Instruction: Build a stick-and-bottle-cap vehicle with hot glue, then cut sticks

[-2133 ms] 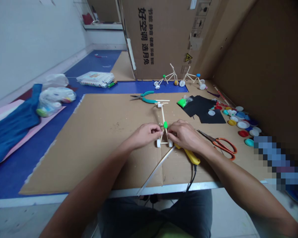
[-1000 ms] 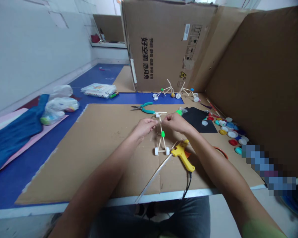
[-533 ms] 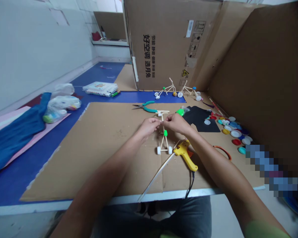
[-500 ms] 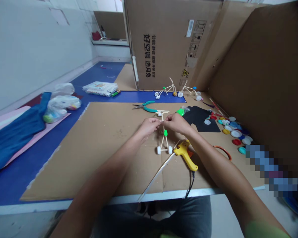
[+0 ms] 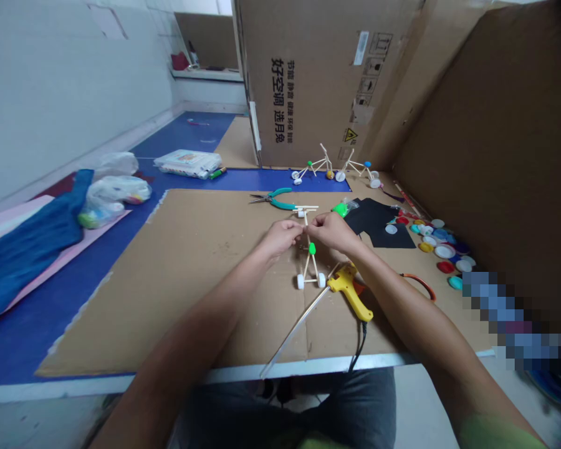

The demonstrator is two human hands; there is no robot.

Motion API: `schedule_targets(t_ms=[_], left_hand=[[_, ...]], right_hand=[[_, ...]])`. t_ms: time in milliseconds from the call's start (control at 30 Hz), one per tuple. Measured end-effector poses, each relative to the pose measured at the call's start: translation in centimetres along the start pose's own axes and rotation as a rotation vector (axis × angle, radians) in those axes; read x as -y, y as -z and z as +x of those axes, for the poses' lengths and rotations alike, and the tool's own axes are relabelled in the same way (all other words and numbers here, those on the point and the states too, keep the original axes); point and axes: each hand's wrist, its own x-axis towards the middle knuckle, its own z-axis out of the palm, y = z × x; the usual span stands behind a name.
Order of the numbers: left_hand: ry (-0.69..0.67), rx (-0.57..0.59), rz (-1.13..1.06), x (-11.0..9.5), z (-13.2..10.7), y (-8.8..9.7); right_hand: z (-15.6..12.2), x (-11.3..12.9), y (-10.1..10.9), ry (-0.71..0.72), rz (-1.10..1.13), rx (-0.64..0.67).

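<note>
Left hand (image 5: 280, 237) and right hand (image 5: 333, 231) pinch the stick frame (image 5: 311, 249) (long axis pointing forward).

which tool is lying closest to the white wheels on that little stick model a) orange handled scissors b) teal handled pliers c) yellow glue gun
c, the yellow glue gun lies just to the right of the white wheels of the stick model
</note>
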Motion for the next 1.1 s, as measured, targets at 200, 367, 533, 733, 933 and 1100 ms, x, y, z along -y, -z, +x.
schedule_targets(t_ms=[200, 367, 533, 733, 933, 1100], left_hand=[[-0.013, 0.001, -0.013, 0.2, 0.1, 0.1], [-0.008, -0.011, -0.02, 0.0, 0.0, 0.3], [-0.021, 0.0, -0.025, 0.0, 0.1, 0.6], [-0.008, -0.002, -0.037, -0.3, 0.0, 0.8], [-0.009, -0.011, -0.048, -1.2, -0.7, 2.2], [-0.045, -0.051, -0.016, -1.3, -1.7, 4.7]], right_hand=[[-0.1, 0.1, -0.2, -0.015, 0.031, -0.015], [-0.1, 0.1, -0.1, 0.002, 0.053, -0.013], [-0.1, 0.2, -0.1, 0.001, 0.062, -0.023], [0.0, 0.1, -0.2, 0.022, 0.098, -0.031], [0.2, 0.2, 0.0, 0.063, 0.118, -0.019], [0.9, 1.3, 1.3, 0.156, 0.055, 0.028]])
